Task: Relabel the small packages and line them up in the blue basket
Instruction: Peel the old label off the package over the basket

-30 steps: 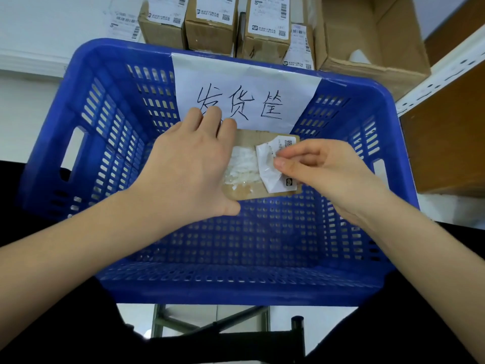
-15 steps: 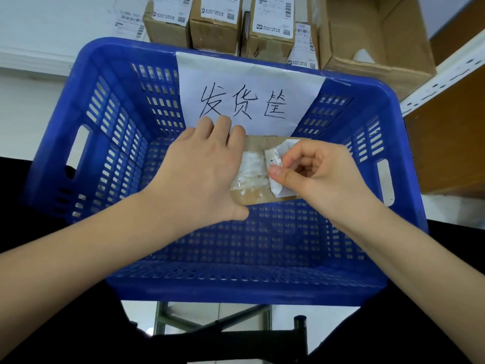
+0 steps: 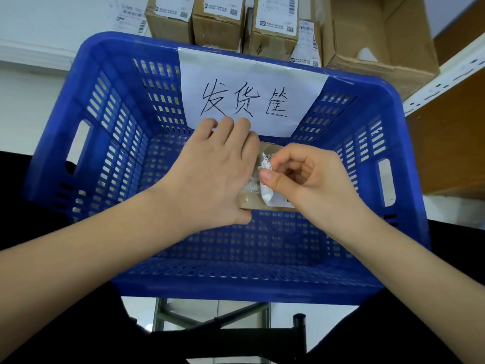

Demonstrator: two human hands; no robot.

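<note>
The package (image 3: 252,202) is pressed flat by the left hand (image 3: 217,174); its label (image 3: 267,190) is pinched by the right hand (image 3: 304,179).

The blue basket (image 3: 86,82) holds one small brown package (image 3: 248,200) on its slatted floor — nothing visibly beside it.

- Across the top of my view, behind the far rim, stands a row of labelled cardboard boxes (image 3: 217,21), close together.
- At the upper right is a bigger open carton (image 3: 378,40), flaps up.
- A white perforated shelf rail (image 3: 446,77) slants down the right edge, with a brown panel (image 3: 451,143) beneath it.
- At the bottom centre I see a dark metal frame (image 3: 225,321).
- Loose printed label sheets (image 3: 131,18) lie at the upper left.
</note>
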